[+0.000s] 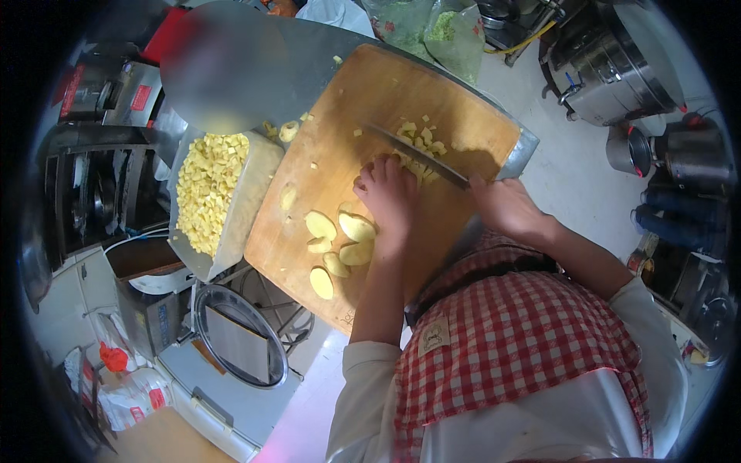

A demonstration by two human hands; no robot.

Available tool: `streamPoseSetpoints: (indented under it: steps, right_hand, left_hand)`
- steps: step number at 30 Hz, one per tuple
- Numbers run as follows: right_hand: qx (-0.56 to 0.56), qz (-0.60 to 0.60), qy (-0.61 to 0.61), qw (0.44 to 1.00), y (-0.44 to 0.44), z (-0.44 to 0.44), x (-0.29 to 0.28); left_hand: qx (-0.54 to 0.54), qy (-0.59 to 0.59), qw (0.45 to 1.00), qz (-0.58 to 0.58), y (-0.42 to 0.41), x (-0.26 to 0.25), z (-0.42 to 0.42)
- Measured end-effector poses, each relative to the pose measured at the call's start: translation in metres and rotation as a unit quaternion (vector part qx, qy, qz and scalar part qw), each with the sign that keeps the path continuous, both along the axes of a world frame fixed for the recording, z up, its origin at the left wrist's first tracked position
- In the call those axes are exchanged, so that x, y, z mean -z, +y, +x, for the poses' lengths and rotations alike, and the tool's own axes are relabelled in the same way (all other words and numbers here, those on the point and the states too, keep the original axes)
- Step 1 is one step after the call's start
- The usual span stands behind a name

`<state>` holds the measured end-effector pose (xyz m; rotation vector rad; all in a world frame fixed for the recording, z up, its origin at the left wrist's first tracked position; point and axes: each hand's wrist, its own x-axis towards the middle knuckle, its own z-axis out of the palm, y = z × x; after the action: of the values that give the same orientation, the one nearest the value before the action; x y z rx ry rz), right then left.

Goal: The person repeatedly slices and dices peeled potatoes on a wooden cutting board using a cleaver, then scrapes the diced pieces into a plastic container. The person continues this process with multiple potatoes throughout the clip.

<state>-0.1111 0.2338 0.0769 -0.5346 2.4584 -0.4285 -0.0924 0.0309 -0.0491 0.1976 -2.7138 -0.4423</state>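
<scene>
On a wooden cutting board [341, 144], my right hand [509, 205] grips the handle of a kitchen knife [419, 155]. The blade reaches leftward over pale yellow diced pieces [427, 139], which look like potato. My left hand [389, 191] rests beside the blade with bent fingers, over pieces it partly hides; whether it grips any cannot be told. Peeled potato halves and slices [320, 226] lie on the board to the left of my left forearm. A translucent plastic tub [255, 173] full of yellow cubes [211, 185] stands left of the board.
The board lies on a metal table [315, 43]; a few scraps lie beside the tub. Plastic bags [451, 35] are at the far edge. Below left is a round metal tray [278, 347]. A large steel pot with a tap [613, 75] stands at right. One round area is blurred.
</scene>
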Motion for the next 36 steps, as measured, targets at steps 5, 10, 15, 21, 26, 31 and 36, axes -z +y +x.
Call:
streamPoseSetpoints:
  steps: [5,10,15,21,26,31,36]
  right_hand:
    - [0.006,0.007,-0.031,0.999,-0.005,-0.014,0.003]
    - [-0.076,-0.027,0.089,0.993,-0.011,0.001,0.022]
    - [-0.029,0.006,-0.037,0.999,-0.014,-0.004,-0.011]
    - [-0.054,-0.013,0.0,0.998,-0.021,-0.002,0.011]
    - [-0.089,0.009,0.008,0.996,-0.02,0.011,0.003]
    - [-0.032,-0.014,-0.031,0.999,-0.026,0.001,0.007]
    - [-0.118,-0.007,0.02,0.993,-0.025,0.013,0.034]
  left_hand:
    - [0.006,-0.023,0.999,0.026,-0.005,-0.007,0.004]
    - [0.001,-0.029,0.999,0.03,-0.007,-0.019,0.013]
    - [0.032,-0.011,0.997,0.073,-0.014,-0.024,0.02]
    - [0.031,0.0,0.996,0.078,-0.014,-0.022,0.028]
    - [0.018,0.021,0.992,0.123,-0.011,-0.023,0.036]
    - [0.022,0.033,0.988,0.151,-0.018,-0.019,0.041]
    - [0.031,0.031,0.987,0.157,-0.022,-0.012,0.045]
